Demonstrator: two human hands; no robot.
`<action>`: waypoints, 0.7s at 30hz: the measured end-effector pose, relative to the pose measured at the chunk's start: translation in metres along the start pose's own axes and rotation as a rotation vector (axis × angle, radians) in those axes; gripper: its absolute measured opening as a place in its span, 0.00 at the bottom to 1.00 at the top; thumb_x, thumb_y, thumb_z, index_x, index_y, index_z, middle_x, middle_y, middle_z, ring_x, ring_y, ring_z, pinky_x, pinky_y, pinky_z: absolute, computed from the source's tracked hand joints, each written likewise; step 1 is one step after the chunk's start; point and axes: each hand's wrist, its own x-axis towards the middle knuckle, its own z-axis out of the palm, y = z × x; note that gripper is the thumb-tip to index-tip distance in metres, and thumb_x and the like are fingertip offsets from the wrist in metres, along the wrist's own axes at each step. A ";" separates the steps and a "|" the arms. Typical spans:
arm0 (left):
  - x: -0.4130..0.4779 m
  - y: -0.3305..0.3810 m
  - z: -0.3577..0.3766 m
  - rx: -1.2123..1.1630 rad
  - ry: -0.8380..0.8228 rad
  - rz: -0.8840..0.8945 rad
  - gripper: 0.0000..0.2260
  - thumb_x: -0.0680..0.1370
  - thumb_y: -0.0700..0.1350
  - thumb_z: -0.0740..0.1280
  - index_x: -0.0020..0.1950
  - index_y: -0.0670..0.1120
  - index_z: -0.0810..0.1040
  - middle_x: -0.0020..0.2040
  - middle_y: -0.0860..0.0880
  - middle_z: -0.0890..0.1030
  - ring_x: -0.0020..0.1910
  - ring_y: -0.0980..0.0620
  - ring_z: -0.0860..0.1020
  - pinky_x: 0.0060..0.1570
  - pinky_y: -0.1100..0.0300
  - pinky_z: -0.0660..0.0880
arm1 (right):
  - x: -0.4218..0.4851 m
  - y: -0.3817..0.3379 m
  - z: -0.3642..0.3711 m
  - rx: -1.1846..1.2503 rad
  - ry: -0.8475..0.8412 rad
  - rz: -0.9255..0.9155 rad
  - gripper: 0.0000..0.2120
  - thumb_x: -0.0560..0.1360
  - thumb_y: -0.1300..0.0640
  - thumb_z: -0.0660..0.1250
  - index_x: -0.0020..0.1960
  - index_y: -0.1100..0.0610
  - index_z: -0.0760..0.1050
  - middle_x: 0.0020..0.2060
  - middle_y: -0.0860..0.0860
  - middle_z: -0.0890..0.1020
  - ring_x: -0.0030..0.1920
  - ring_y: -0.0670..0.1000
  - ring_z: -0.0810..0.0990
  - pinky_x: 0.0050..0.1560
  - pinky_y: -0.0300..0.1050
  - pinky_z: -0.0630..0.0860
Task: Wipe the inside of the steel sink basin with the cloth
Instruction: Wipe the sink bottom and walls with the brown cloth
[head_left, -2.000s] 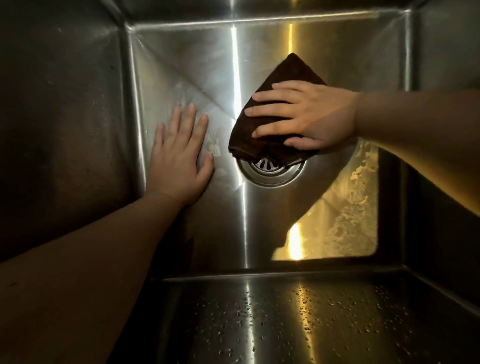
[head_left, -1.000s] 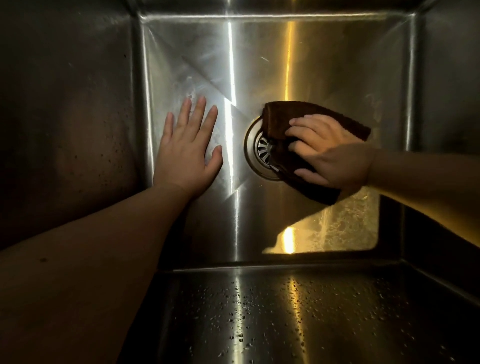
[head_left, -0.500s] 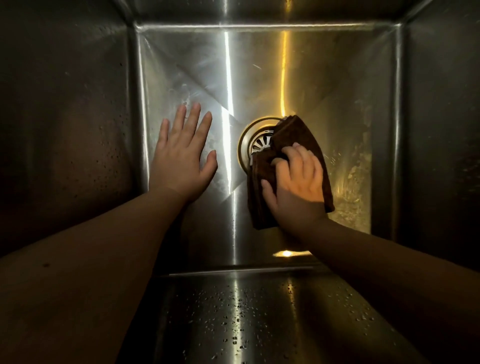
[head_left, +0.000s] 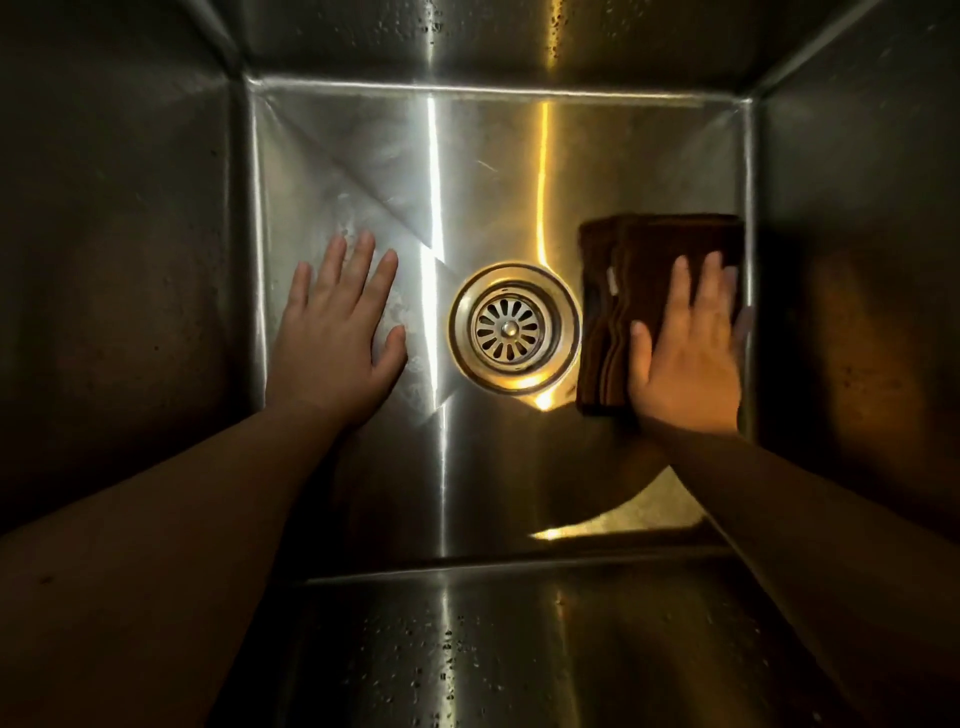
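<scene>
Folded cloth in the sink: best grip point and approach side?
Pinch the folded brown cloth by its stacked left edge, coming from the drain side. The layers lie exposed there; the right hand covers its right half, beside the sink wall.

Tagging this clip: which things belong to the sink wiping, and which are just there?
Job: brown cloth, right hand pressing flat on it, steel sink basin.
Just there: drain strainer, left hand resting on basin floor, droplets on near wall.
</scene>
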 end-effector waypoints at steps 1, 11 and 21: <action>0.000 0.000 0.000 0.003 0.005 -0.001 0.30 0.77 0.56 0.51 0.78 0.48 0.53 0.78 0.45 0.53 0.77 0.47 0.48 0.73 0.48 0.45 | 0.012 -0.004 0.000 0.029 0.028 0.079 0.31 0.80 0.45 0.46 0.79 0.58 0.47 0.77 0.60 0.49 0.77 0.58 0.46 0.75 0.60 0.46; -0.001 -0.001 0.001 -0.022 0.020 0.003 0.29 0.78 0.55 0.50 0.78 0.47 0.52 0.78 0.46 0.53 0.77 0.49 0.47 0.74 0.50 0.44 | 0.066 -0.084 -0.003 0.066 0.041 0.086 0.31 0.81 0.43 0.45 0.79 0.55 0.45 0.78 0.59 0.46 0.77 0.59 0.43 0.75 0.60 0.44; -0.010 0.007 -0.024 -0.294 0.192 -0.296 0.28 0.79 0.45 0.52 0.78 0.45 0.45 0.79 0.47 0.46 0.76 0.54 0.42 0.75 0.53 0.43 | 0.045 -0.207 -0.012 0.127 -0.131 -0.409 0.28 0.82 0.45 0.47 0.79 0.52 0.44 0.78 0.55 0.45 0.77 0.56 0.42 0.75 0.56 0.43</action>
